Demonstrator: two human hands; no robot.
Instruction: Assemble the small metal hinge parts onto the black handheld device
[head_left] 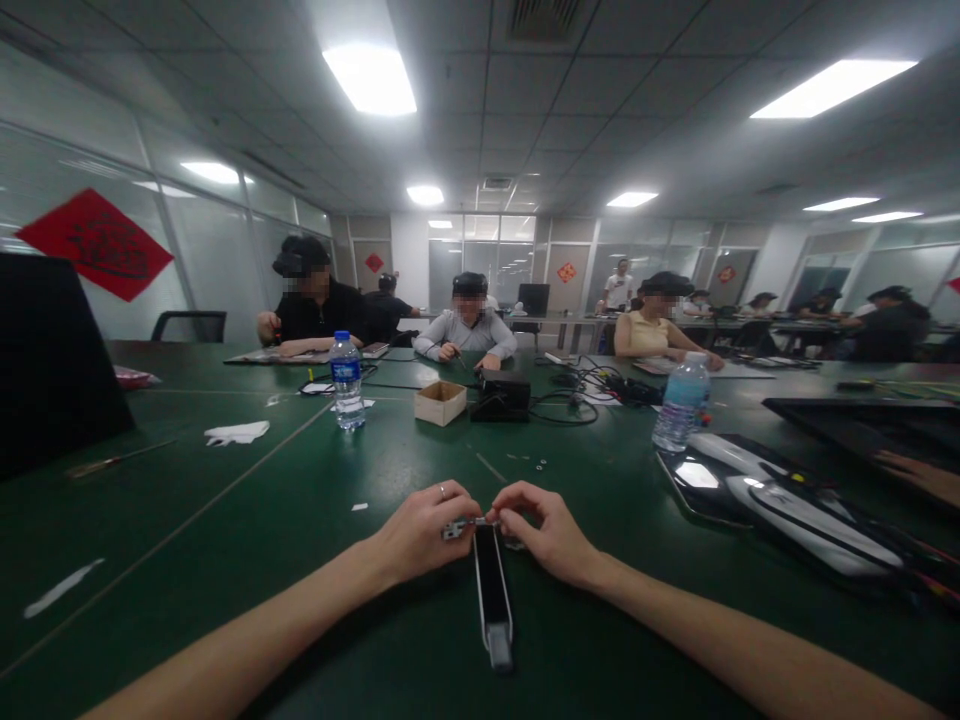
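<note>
Head view: a small metal fitting [453,530] at the far end of a black strip [492,585], laid lengthwise on the green bench [300,520], is pinched from both sides by the curled left hand [424,530] and right hand [546,530]. Bare bench is left open around the hands, bounded ahead by a cardboard box [440,402] and a water bottle [346,380] and at the right by a dark tray [670,475]. Writing on the bottle's blue label and on the red wall sign [96,243] is too blurred to be read.
</note>
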